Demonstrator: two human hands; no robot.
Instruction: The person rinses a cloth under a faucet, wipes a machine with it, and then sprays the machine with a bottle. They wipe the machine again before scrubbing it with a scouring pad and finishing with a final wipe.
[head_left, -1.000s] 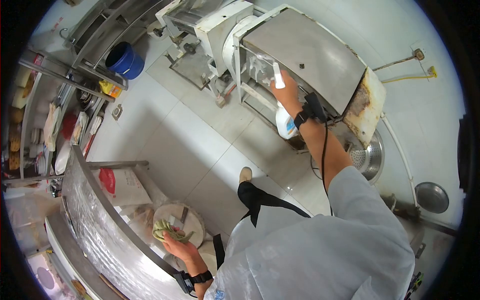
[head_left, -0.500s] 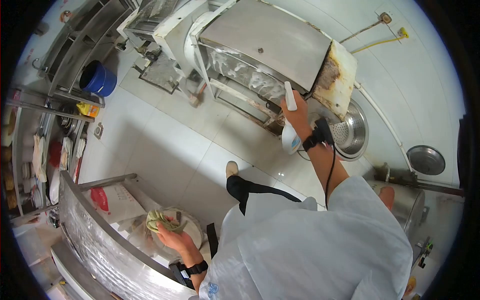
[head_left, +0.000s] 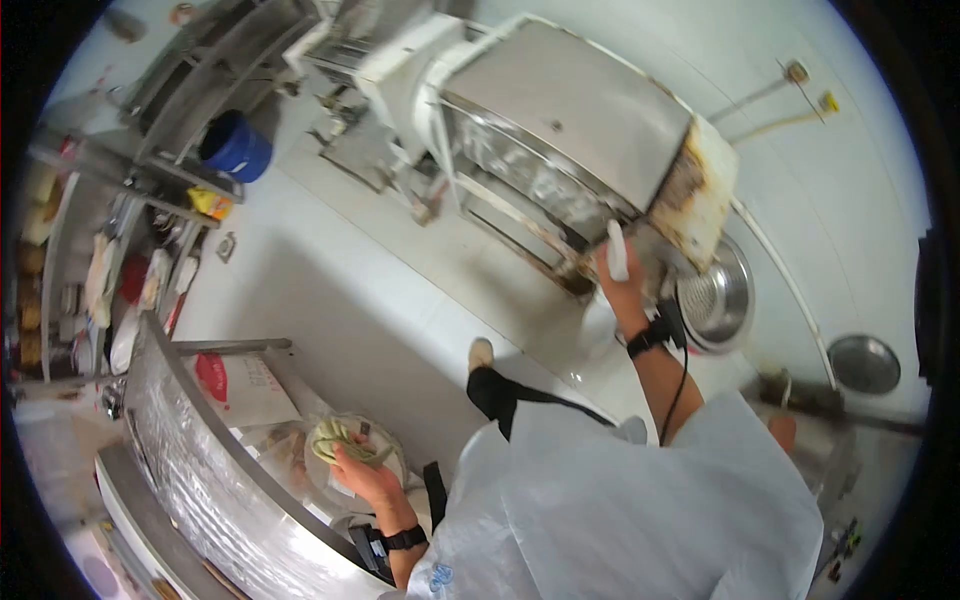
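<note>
My right hand [head_left: 624, 283] is closed around the neck of a white spray bottle [head_left: 617, 252], its body hanging below my fingers and blurred. It is held just in front of a metal machine [head_left: 570, 105], near its lower right corner. White foam [head_left: 530, 172] streaks the machine's front panel beneath the lid. Lower left, my left hand [head_left: 365, 473] grips a bunched green cloth [head_left: 343, 441]. The cloth is above a round white container [head_left: 388, 455].
A steel colander-like basin [head_left: 735, 300] sits right of the machine, below its rusty side panel [head_left: 700, 195]. Shelving [head_left: 95, 290] and a blue bucket [head_left: 236, 146] stand at left. A plastic-wrapped metal unit [head_left: 215, 465] and a printed sack [head_left: 240, 388] are beside my left arm. White tiles [head_left: 330, 270] cover the floor.
The whole view has shifted, with the scene sliding right and slightly down and blurring. The spray bottle sits slightly lower against the machine's corner. Both hands keep their holds.
</note>
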